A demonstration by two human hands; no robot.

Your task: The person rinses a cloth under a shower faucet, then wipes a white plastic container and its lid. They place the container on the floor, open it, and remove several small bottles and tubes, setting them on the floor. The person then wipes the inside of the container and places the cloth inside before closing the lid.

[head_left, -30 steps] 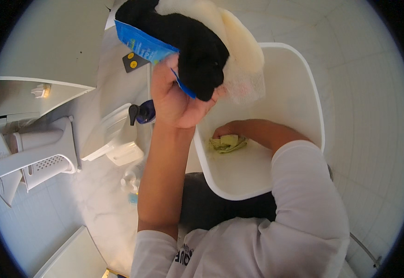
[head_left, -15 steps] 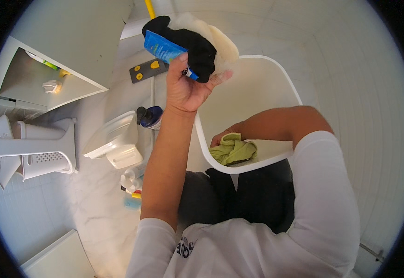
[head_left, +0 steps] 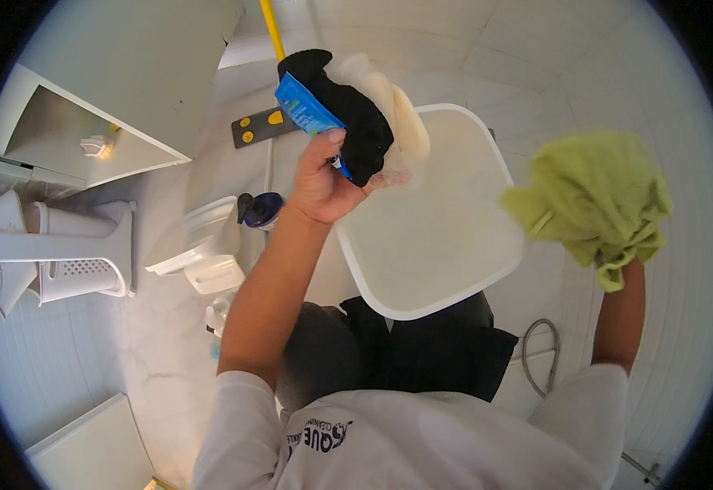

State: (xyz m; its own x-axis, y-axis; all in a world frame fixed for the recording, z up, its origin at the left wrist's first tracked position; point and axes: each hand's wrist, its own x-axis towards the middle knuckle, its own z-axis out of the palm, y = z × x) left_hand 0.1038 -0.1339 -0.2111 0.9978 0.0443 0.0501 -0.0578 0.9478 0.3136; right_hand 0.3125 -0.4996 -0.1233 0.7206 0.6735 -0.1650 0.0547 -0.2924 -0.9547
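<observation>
My left hand is raised over the left rim of a white plastic tub. It grips a bundle: a blue squeeze tube under the thumb, a black cloth and a cream, fluffy-edged pad behind it. Out to the right, beyond the tub, my right hand holds up a crumpled lime-green cloth. That cloth hides its fingers. The tub stands in front of my legs, and its pale inside shows.
Left of the tub are a dark blue pump bottle, white plastic containers and a flat grey piece with yellow spots. A yellow pole rises behind. A white cabinet fills the upper left; a hose curls at lower right.
My right hand has come up out of the tub with the green cloth and swung far right. The left hand's bundle has shifted slightly right and nearer.
</observation>
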